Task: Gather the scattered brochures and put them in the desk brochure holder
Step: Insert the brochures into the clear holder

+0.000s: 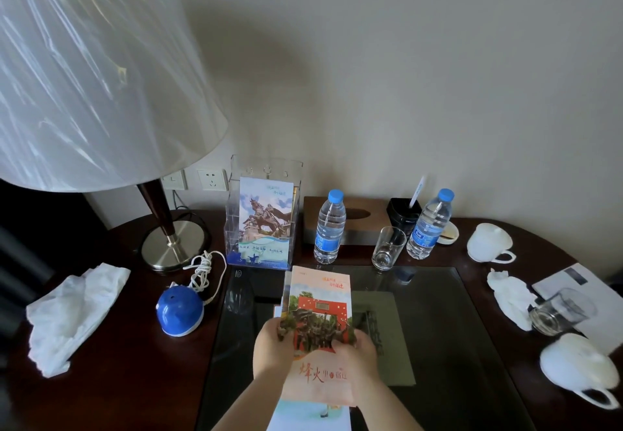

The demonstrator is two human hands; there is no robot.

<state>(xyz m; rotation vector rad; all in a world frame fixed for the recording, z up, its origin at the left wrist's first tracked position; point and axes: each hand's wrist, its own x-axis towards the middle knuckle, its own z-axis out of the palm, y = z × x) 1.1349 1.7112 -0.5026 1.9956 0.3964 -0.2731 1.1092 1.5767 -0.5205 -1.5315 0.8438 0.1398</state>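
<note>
A stack of brochures, topped by one with a red gate picture, is held over the desk's glass panel. My left hand grips its left edge and my right hand grips its right edge. Behind the stack stands a clear acrylic brochure holder at the back of the desk, with one brochure showing a horse statue upright in it. A grey-green booklet lies flat on the glass to the right of my hands.
A lamp with a large shade stands at back left, a blue dome device with a white cord beside it. Two water bottles, glasses, white cups, crumpled tissues and papers sit around the desk.
</note>
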